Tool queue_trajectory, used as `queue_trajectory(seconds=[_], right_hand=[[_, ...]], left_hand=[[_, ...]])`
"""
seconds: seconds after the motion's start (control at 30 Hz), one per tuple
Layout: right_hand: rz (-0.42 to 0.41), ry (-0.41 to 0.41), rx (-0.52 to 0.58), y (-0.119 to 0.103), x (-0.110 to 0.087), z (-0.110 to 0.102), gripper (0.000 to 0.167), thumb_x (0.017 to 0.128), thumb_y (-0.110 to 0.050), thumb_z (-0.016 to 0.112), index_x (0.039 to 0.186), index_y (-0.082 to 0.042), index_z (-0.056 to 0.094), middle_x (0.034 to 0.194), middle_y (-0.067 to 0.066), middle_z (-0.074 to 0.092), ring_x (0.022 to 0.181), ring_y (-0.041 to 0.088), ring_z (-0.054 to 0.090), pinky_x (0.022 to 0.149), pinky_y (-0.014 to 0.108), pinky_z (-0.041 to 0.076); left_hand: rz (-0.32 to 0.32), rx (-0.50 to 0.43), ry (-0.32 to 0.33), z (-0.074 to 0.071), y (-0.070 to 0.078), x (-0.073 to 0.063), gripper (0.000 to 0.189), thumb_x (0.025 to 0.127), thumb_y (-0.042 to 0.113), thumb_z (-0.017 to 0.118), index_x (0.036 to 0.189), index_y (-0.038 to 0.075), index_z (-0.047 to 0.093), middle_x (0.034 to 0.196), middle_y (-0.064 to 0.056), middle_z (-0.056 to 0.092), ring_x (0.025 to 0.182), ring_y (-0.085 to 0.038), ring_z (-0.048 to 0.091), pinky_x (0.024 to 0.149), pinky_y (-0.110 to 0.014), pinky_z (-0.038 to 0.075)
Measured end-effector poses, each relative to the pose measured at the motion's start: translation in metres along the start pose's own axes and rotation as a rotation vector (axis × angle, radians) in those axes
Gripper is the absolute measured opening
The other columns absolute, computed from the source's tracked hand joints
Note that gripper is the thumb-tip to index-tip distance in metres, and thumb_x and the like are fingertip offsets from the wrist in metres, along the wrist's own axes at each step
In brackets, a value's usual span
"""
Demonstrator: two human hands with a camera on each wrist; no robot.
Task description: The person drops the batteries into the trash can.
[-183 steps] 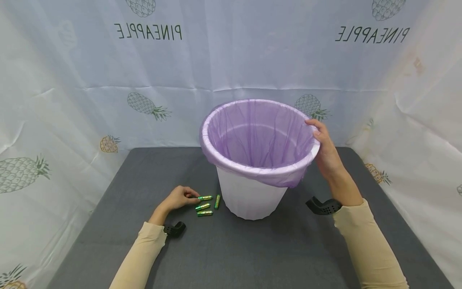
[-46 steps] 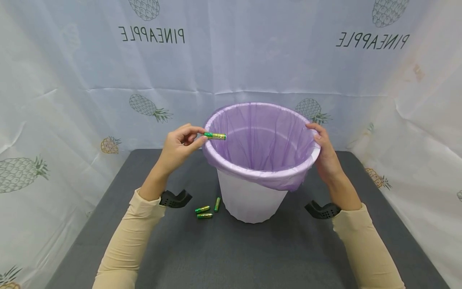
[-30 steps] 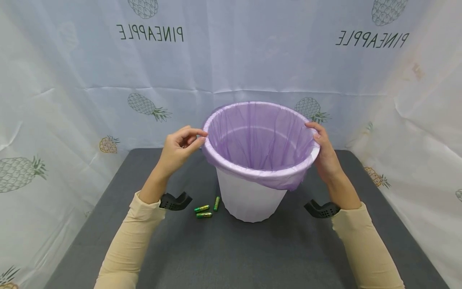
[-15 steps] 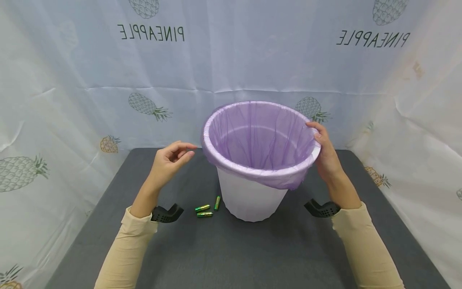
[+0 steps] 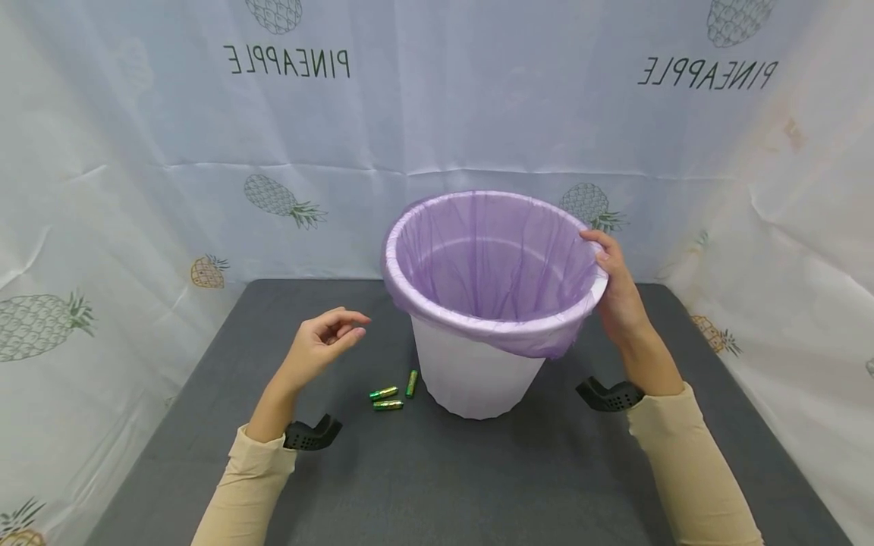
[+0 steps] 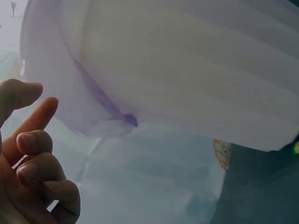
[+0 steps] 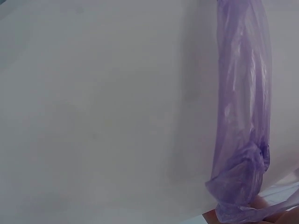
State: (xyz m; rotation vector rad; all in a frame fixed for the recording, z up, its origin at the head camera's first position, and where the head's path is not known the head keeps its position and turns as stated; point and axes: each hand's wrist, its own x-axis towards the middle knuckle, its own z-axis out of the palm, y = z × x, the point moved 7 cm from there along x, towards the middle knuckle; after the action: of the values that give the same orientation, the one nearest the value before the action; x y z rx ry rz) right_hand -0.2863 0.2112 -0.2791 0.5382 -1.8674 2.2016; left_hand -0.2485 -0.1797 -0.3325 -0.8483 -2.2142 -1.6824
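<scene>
A white trash can (image 5: pixel 478 379) with a purple liner bag (image 5: pixel 488 265) folded over its rim stands on the dark table. My right hand (image 5: pixel 620 296) grips the rim at the can's right side, over the bag; in the right wrist view, bunched bag film (image 7: pixel 240 172) hides most of it. Left of the can lie three green-and-gold batteries: one upper left (image 5: pixel 383 393), one below it (image 5: pixel 388 405), and one beside the can's base (image 5: pixel 411 384). Above and left of them hovers my left hand (image 5: pixel 315 350), holding nothing, its fingers loosely bent.
The dark grey table (image 5: pixel 478 485) reaches back to a white pineapple-print curtain (image 5: pixel 423 121), which also hangs at both sides. A black wrist mount (image 5: pixel 312 434) sits on the left forearm, another wrist mount (image 5: pixel 610 395) on the right.
One battery went from the table in my left hand to over the can's rim, and was let go there. The left hand then drew back down and left. My right hand stays on the rim.
</scene>
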Motion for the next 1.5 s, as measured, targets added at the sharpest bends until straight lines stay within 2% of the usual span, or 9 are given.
queue_trajectory(seconds=[0.13, 0.37, 0.57, 0.77, 1.03, 1.2, 1.5], right_hand=[[0.005, 0.001, 0.0, 0.0, 0.0, 0.001, 0.022, 0.099, -0.032, 0.043, 0.12, -0.03, 0.052, 0.12, -0.005, 0.043, 0.097, 0.005, 0.051, 0.081, 0.016, 0.044], [0.011, 0.012, -0.005, 0.0, 0.0, 0.0, 0.023, 0.099, -0.032, 0.042, 0.119, -0.031, 0.052, 0.121, -0.005, 0.042, 0.099, 0.006, 0.05, 0.083, 0.017, 0.043], [0.013, 0.013, 0.002, 0.0, 0.0, 0.001, 0.023, 0.099, -0.032, 0.043, 0.119, -0.03, 0.052, 0.12, -0.005, 0.043, 0.098, 0.006, 0.05, 0.083, 0.017, 0.043], [0.012, 0.018, 0.003, 0.0, 0.0, 0.0, 0.023, 0.098, -0.033, 0.043, 0.119, -0.03, 0.052, 0.12, -0.005, 0.043, 0.098, 0.006, 0.05, 0.083, 0.018, 0.042], [0.009, 0.006, -0.008, 0.0, 0.0, 0.001, 0.024, 0.099, -0.034, 0.042, 0.12, -0.031, 0.051, 0.124, -0.005, 0.04, 0.102, 0.007, 0.047, 0.085, 0.018, 0.041], [0.004, 0.005, -0.013, 0.001, 0.0, 0.001, 0.024, 0.098, -0.035, 0.042, 0.121, -0.03, 0.05, 0.125, -0.005, 0.039, 0.103, 0.008, 0.047, 0.085, 0.018, 0.041], [0.012, 0.025, -0.015, 0.002, 0.0, 0.0, 0.023, 0.098, -0.036, 0.043, 0.119, -0.032, 0.052, 0.124, -0.005, 0.04, 0.103, 0.007, 0.048, 0.085, 0.018, 0.043]], left_hand=[[-0.072, -0.024, -0.038, 0.005, -0.014, -0.01, 0.021, 0.09, -0.004, 0.06, 0.101, 0.012, 0.069, 0.069, 0.01, 0.04, 0.055, -0.007, 0.032, 0.049, -0.026, 0.029], [-0.102, -0.038, -0.111, 0.014, -0.04, -0.024, 0.015, 0.091, -0.003, 0.059, 0.105, -0.003, 0.065, 0.07, 0.01, 0.041, 0.056, -0.007, 0.033, 0.051, -0.024, 0.033], [-0.203, -0.017, -0.17, 0.019, -0.066, -0.036, 0.019, 0.093, 0.002, 0.058, 0.11, -0.006, 0.064, 0.071, 0.011, 0.04, 0.057, -0.001, 0.035, 0.053, -0.024, 0.035], [-0.243, -0.02, -0.2, 0.021, -0.083, -0.043, 0.025, 0.094, 0.004, 0.058, 0.112, -0.013, 0.061, 0.071, 0.011, 0.041, 0.058, 0.001, 0.034, 0.052, -0.023, 0.035], [-0.252, 0.004, -0.246, 0.026, -0.1, -0.052, 0.026, 0.093, 0.004, 0.06, 0.113, -0.012, 0.061, 0.07, 0.011, 0.042, 0.058, 0.004, 0.033, 0.052, -0.023, 0.033], [-0.303, 0.035, -0.275, 0.03, -0.114, -0.061, 0.026, 0.09, 0.005, 0.064, 0.112, -0.009, 0.064, 0.069, 0.009, 0.041, 0.057, 0.005, 0.032, 0.052, -0.02, 0.033], [-0.367, 0.144, -0.334, 0.035, -0.126, -0.069, 0.027, 0.085, 0.009, 0.072, 0.108, -0.004, 0.068, 0.07, 0.004, 0.043, 0.057, 0.003, 0.031, 0.055, -0.018, 0.032]])
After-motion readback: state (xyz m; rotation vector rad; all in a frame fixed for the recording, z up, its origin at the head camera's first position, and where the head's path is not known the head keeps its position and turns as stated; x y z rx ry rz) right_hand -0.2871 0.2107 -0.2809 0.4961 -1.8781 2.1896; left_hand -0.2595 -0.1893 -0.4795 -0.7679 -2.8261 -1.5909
